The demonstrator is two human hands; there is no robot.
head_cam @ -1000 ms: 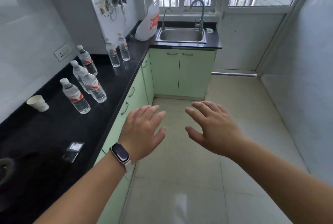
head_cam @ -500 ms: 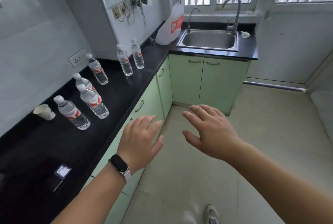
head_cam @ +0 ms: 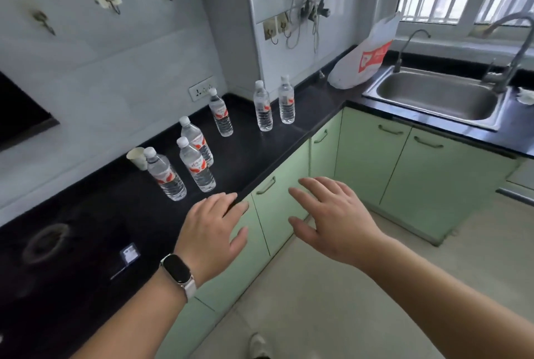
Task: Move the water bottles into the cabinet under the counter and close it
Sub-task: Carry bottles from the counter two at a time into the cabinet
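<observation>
Several clear water bottles with red-and-white labels stand on the black counter [head_cam: 260,153]; the nearest bottle [head_cam: 166,175] has another [head_cam: 197,169] beside it, and two more [head_cam: 263,107] [head_cam: 286,100] stand farther back. Below the counter the pale green cabinet doors [head_cam: 281,196] are shut. My left hand [head_cam: 212,231], with a watch on its wrist, hovers over the counter's front edge, fingers straight and empty. My right hand [head_cam: 332,217] is spread in front of the cabinet doors, near a door handle [head_cam: 265,185], holding nothing.
A paper cup [head_cam: 137,157] stands behind the nearest bottle. A white plastic bag [head_cam: 362,58] leans by the steel sink [head_cam: 436,97] with its tap. A small dark card [head_cam: 127,257] lies on the counter. Hooks and cables hang on the wall. Tiled floor lies at right.
The view has swung left and closer to the counter. Both hands have moved toward the counter edge and cabinet doors, still empty and spread.
</observation>
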